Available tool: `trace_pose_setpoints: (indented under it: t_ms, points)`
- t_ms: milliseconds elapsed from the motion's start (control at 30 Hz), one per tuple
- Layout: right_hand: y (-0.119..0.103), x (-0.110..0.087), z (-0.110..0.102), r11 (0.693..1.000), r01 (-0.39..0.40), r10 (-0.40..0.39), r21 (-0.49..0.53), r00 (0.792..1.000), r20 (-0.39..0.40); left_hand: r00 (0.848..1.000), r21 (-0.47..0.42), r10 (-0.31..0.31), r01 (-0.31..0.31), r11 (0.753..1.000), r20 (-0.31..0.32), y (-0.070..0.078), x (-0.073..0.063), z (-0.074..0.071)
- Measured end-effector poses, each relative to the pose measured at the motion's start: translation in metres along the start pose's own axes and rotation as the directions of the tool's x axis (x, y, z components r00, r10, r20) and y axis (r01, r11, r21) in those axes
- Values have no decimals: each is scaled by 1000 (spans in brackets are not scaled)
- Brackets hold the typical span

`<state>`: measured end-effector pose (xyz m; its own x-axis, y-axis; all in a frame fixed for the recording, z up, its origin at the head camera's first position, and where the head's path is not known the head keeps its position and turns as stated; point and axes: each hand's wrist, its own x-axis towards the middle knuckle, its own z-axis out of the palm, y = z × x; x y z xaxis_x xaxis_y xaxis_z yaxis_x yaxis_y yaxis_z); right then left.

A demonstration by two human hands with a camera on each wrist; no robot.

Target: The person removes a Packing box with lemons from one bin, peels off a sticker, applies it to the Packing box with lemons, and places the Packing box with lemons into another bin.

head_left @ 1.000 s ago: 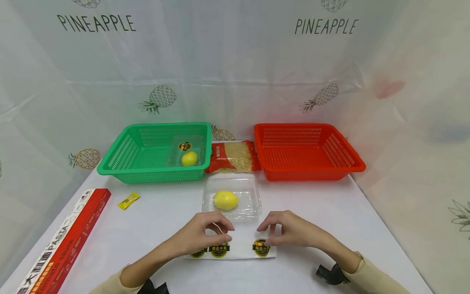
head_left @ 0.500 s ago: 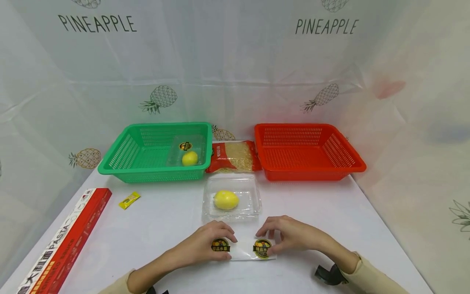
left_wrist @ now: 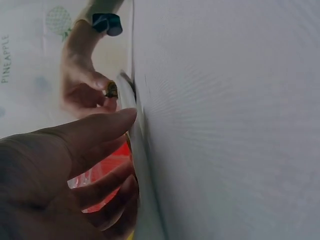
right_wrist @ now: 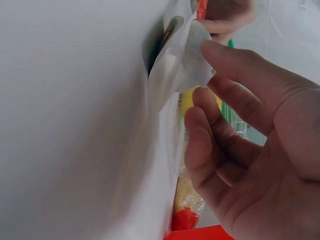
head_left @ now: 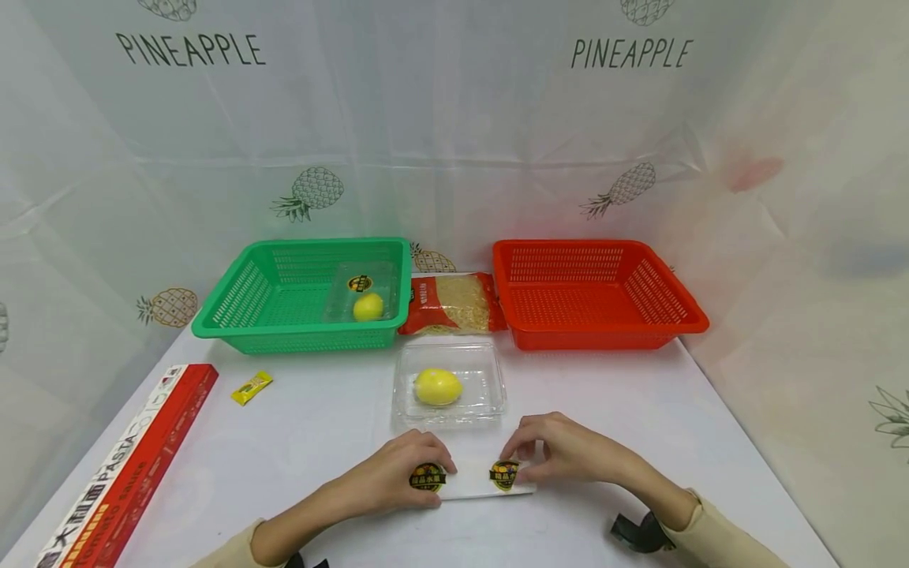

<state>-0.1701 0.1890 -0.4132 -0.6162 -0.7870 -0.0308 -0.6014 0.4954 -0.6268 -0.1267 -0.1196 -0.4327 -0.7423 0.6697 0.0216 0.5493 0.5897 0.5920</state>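
Observation:
A white sheet of round fruit stickers (head_left: 470, 476) lies near the front of the table. My left hand (head_left: 402, 476) holds its left part, the thumb at the near edge and the other fingers curled over it. At the right end, my right hand (head_left: 564, 450) pinches a black and gold round sticker (head_left: 503, 475) between thumb and index finger. In the right wrist view the pale back of this sticker (right_wrist: 196, 55) shows, partly lifted off the sheet. Behind the sheet sits a clear plastic box (head_left: 483, 386) with a yellow lemon (head_left: 438, 387) inside.
At the back left, a green basket (head_left: 301, 339) contains another clear box (head_left: 341, 288) with a sticker and a lemon. A red basket (head_left: 589, 338) stands back right, a pasta bag (head_left: 454, 304) between them. A long red box (head_left: 135, 473) and yellow packet (head_left: 252, 388) lie left.
My left hand has moved down over the sheet, covering its left part. My right fingers have closed on the right sticker, and its edge has come up.

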Motion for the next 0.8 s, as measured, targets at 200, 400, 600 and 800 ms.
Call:
trace_pose_setpoints:
  t_ms: [200,400,600,800]
  points:
    - [1,-1,0,999,-51,52,18,996,-73,1000,22,-16,16,1000,3,2,0,1]
    - [1,-2,2,996,-53,55,65,998,-29,1000,43,-29,28,999,2,1,-1,2]
    - [1,-2,2,996,-22,22,86,1000,-6,1000,58,-17,17,998,-13,-1,-1,2]
    - [0,-2,0,993,-9,8,119,1000,12,1000,55,-18,19,998,-14,-2,-1,3]
